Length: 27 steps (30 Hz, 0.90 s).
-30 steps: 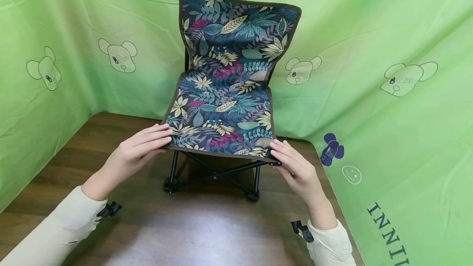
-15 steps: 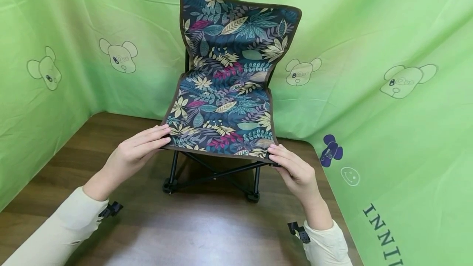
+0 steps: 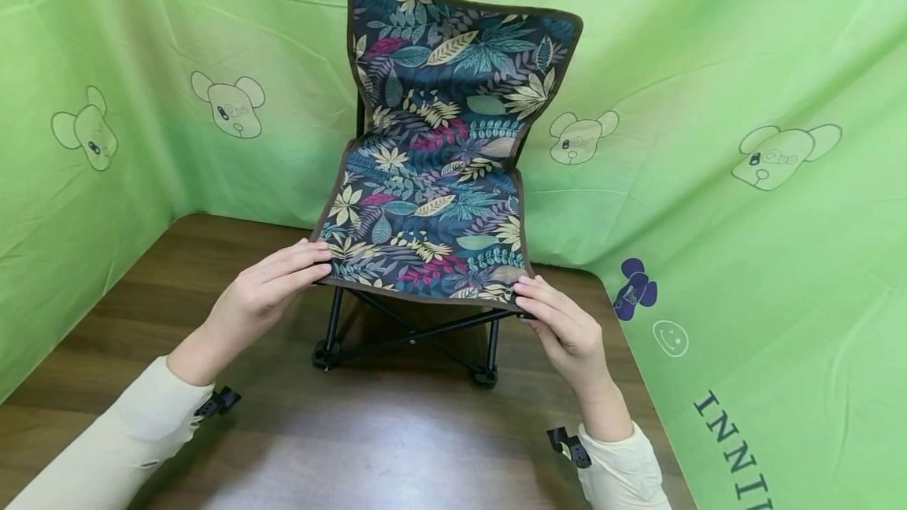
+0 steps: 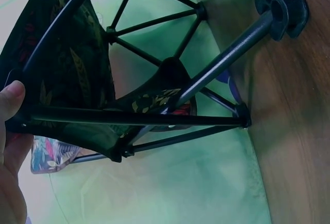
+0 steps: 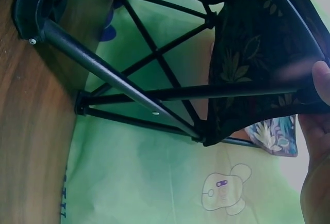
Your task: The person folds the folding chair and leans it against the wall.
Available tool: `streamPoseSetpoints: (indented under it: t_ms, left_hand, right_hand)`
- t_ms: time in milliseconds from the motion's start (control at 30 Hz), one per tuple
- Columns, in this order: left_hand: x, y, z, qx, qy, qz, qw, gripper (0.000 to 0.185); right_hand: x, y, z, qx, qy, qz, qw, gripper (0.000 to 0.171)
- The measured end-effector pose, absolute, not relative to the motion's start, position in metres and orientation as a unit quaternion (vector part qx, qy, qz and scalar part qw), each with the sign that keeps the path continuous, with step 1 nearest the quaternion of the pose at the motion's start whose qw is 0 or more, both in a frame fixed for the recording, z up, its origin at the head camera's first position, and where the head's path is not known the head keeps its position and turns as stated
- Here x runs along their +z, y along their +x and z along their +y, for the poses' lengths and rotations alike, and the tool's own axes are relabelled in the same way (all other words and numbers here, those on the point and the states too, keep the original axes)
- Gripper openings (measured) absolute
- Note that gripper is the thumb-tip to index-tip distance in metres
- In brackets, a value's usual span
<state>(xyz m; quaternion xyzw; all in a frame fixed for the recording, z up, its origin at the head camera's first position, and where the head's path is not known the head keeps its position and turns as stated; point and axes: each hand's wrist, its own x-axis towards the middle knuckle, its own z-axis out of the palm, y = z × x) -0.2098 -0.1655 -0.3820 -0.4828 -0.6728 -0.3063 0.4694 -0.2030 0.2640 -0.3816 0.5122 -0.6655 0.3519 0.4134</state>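
A small folding chair with dark leaf-print fabric stands upright and unfolded on the wooden surface. My left hand grips the front left corner of its seat, fingers on top and thumb beneath. At the front right corner my right hand pinches the seat edge the same way. Below the fabric, crossed black tubes run down to plastic feet in the wrist views. The left thumb shows at the seat's underside, and the right thumb at the opposite corner.
Green cloth walls with printed bear heads enclose the back and both sides, close behind the chair. The brown wooden surface extends in front of the chair. Small black devices sit at both sleeve cuffs.
My right hand has shifted slightly left at the seat corner, its fingers now further over the edge. The left hand and the chair have hardly moved.
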Motion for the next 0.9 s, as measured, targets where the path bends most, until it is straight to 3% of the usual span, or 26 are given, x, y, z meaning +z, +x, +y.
streamPoseSetpoints:
  t_ms: [900]
  left_hand:
    - [-0.376,-0.221,-0.149,-0.290,-0.482,-0.658,0.500,0.025]
  right_hand:
    - [-0.368,-0.217,0.261,0.328,0.525,-0.654,0.434,0.020]
